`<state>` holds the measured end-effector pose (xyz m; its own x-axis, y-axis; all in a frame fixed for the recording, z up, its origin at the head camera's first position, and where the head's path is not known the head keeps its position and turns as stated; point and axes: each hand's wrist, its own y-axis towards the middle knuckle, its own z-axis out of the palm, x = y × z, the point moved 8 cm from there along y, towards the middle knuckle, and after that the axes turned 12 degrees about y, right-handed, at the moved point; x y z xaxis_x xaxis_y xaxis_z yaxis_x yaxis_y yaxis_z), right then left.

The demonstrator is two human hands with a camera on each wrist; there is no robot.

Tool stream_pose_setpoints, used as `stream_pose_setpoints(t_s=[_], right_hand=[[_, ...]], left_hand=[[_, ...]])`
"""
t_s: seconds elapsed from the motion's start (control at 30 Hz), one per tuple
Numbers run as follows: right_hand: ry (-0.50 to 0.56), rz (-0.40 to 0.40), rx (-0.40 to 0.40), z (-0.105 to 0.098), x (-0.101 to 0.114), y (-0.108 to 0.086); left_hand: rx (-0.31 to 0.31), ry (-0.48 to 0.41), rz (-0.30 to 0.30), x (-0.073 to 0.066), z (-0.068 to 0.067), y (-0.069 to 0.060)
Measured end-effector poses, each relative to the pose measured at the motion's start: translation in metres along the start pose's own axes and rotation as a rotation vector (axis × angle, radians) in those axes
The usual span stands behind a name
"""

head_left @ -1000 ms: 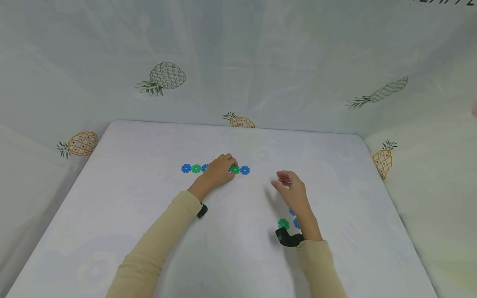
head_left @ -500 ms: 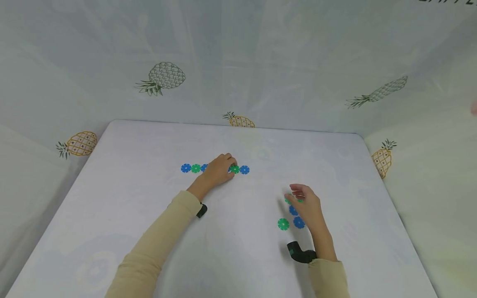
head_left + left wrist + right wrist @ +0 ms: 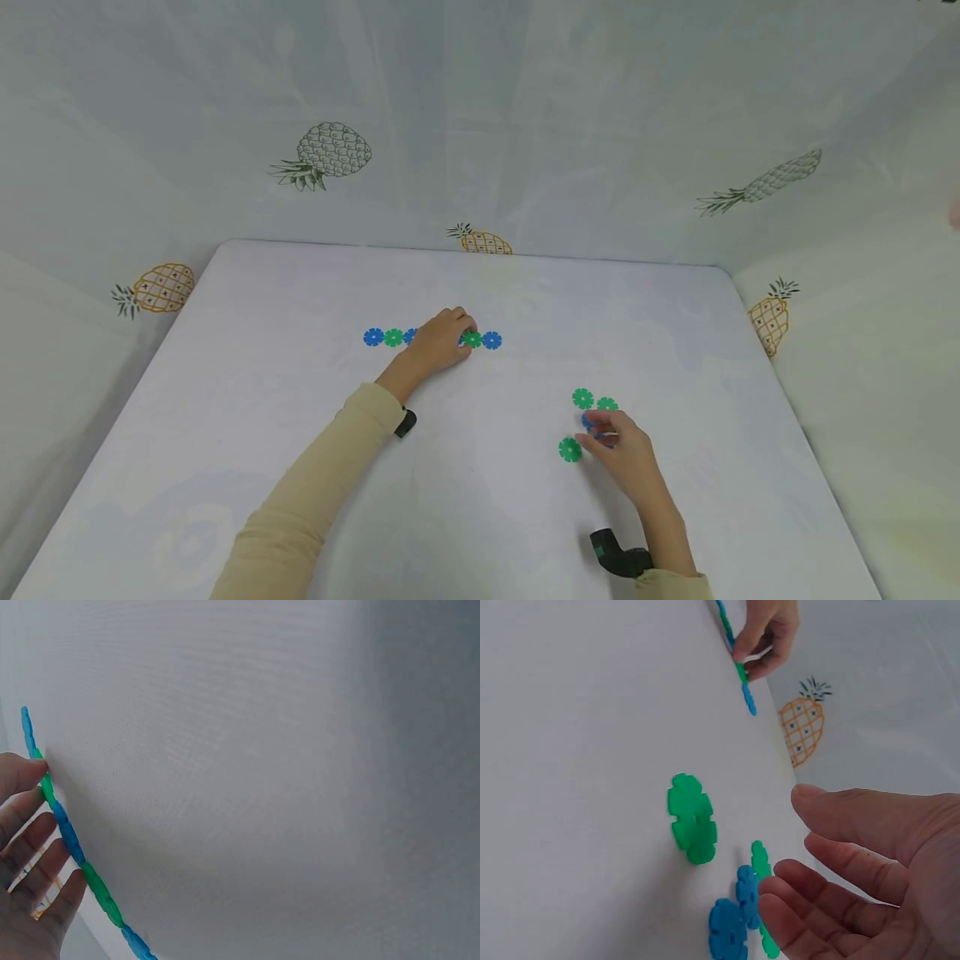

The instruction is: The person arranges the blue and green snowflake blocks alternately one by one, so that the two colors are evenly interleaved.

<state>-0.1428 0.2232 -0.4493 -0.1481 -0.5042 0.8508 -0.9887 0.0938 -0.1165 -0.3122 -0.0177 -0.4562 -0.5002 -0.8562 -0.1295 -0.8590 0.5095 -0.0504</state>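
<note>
A row of blue and green interlocking flower discs [image 3: 393,337] lies on the table. My left hand [image 3: 442,342] pinches a green flower disc [image 3: 472,340] of that row between thumb and index finger, hiding part of the row. To the right, my right hand [image 3: 626,454] hovers over loose blue flower discs, its fingers relaxed and apart, holding nothing. One blue flower disc [image 3: 728,930] shows beside its fingertips in the right wrist view. A loose green flower disc [image 3: 570,450] lies just left of the right thumb. Two more green flower discs [image 3: 582,398] sit beyond the fingers.
The white table [image 3: 300,483] has its far edge against a pale curtain [image 3: 540,125] printed with pineapples. A blue flower disc [image 3: 492,340] ends the row on its right. A black wrist device [image 3: 618,557] sits on the right forearm.
My right hand has moved nearer to me and slightly right, from beyond the loose discs to over the blue ones. The left hand stays on the row.
</note>
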Motion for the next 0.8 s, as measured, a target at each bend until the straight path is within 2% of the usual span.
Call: stream_pose_setpoints(t_s=[0.37,0.6,0.8], right_hand=[[-0.044,-0.024,-0.02,0.009,-0.007,-0.02],[-0.076,0.025,-0.02,0.015,-0.016,-0.022],[-0.112,-0.011,-0.017,0.021,-0.016,-0.019]], left_hand=[[-0.003,-0.007,-0.004,0.0,0.0,0.0],[-0.012,-0.007,0.0,0.0,-0.001,0.0],[0.005,-0.004,0.0,0.0,0.001,0.0]])
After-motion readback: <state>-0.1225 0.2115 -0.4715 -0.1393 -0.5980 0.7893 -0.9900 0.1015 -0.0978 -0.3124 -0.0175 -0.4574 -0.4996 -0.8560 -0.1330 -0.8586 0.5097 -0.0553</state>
